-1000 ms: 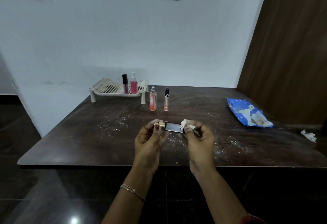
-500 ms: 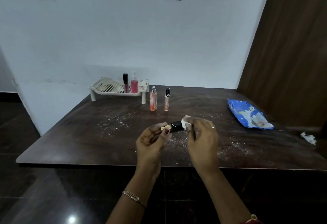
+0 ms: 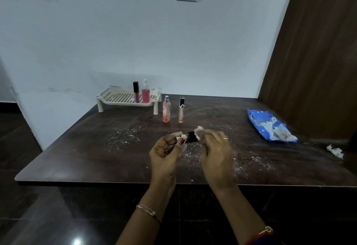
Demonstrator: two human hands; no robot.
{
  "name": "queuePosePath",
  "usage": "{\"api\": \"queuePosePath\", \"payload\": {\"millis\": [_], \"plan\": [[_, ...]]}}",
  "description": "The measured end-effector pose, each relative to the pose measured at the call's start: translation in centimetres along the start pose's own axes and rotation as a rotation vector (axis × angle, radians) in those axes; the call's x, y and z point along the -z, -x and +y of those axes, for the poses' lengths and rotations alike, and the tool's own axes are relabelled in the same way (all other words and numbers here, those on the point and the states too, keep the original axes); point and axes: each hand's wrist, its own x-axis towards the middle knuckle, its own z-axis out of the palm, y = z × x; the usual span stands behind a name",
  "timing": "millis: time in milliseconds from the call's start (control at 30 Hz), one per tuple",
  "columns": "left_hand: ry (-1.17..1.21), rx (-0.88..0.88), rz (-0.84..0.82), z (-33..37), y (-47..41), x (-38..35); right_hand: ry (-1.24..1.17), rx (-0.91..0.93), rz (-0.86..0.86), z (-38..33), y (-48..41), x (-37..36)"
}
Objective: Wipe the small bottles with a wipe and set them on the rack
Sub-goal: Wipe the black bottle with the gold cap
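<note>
My left hand (image 3: 166, 154) pinches the gold cap end of a small black bottle (image 3: 190, 137), held level over the table's middle. My right hand (image 3: 217, 154) presses a white wipe (image 3: 199, 130) around the bottle's other end, hiding that end. A cream perforated rack (image 3: 123, 97) stands at the back left with a dark-capped tube (image 3: 136, 91) and a pink spray bottle (image 3: 145, 92) upright on it. Right of the rack, an orange spray bottle (image 3: 166, 109) and a slim black-capped vial (image 3: 181, 109) stand on the table.
The dark wooden table (image 3: 77, 152) is dusted with white specks around the hands. A blue wipes packet (image 3: 270, 126) lies at the right, with a crumpled used wipe (image 3: 335, 151) near the right edge. A white wall and a brown door panel close the back.
The right hand with the wipe has slid along the bottle toward the cap, covering more of it. Both hands have shifted a little to the right.
</note>
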Motion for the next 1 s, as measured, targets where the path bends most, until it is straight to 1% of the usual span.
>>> {"api": "queuePosePath", "payload": {"millis": [133, 200, 267, 333, 400, 433, 500, 533, 567, 600, 633, 767, 833, 933, 1000], "plan": [[0.02, -0.002, -0.006, 0.1, 0.0, 0.1, -0.017, 0.183, -0.04, -0.7, 0.8, -0.2], [0.052, 0.006, 0.006, 0.3, 0.0, 0.4, 0.009, 0.163, -0.01, 0.6, 0.5, 0.1], [0.047, 0.002, 0.01, 0.4, -0.2, 0.8, 0.015, 0.078, 0.024, 1.6, 0.1, 0.3], [0.028, -0.005, -0.001, 0.3, -0.2, 0.9, -0.05, -0.08, 0.036, 1.7, 0.0, 0.4], [0.016, -0.014, -0.014, 0.2, -0.2, 0.9, -0.235, -0.379, 0.067, 1.1, -0.2, 0.2], [0.011, -0.016, -0.019, 0.2, -0.2, 1.0, -0.385, -0.554, 0.079, 1.1, -0.3, -0.1], [-0.01, -0.02, -0.034, 0.2, -0.2, 1.2, -0.776, -0.862, 0.112, 1.2, -0.5, -0.5], [-0.028, -0.023, -0.043, 0.2, -0.1, 1.4, -0.94, -0.974, 0.135, 1.4, -0.6, -0.5], [-0.049, -0.028, -0.054, 0.1, -0.1, 1.6, -1.043, -1.048, 0.15, 1.5, -0.7, -0.4], [-0.067, -0.033, -0.063, 0.1, -0.1, 1.7, -1.095, -1.079, 0.146, 1.5, -0.8, -0.2], [-0.079, -0.037, -0.07, 0.1, 0.0, 1.8, -1.11, -1.067, 0.125, 1.4, -0.8, 0.0], [-0.063, -0.04, -0.079, 0.3, 0.0, 1.7, -1.09, -0.934, 0.021, 0.9, -0.6, -0.2], [-0.051, -0.036, -0.092, 0.3, 0.0, 1.4, -1.137, -0.941, 0.018, 0.9, -0.8, -0.4], [-0.048, -0.018, -0.12, 0.5, 0.1, 1.2, -1.286, -0.979, 0.024, 0.9, -1.1, -0.2], [-0.032, -0.009, -0.13, 0.8, 0.1, 1.3, -1.324, -0.952, 0.032, 0.6, -1.1, -0.1]]}}
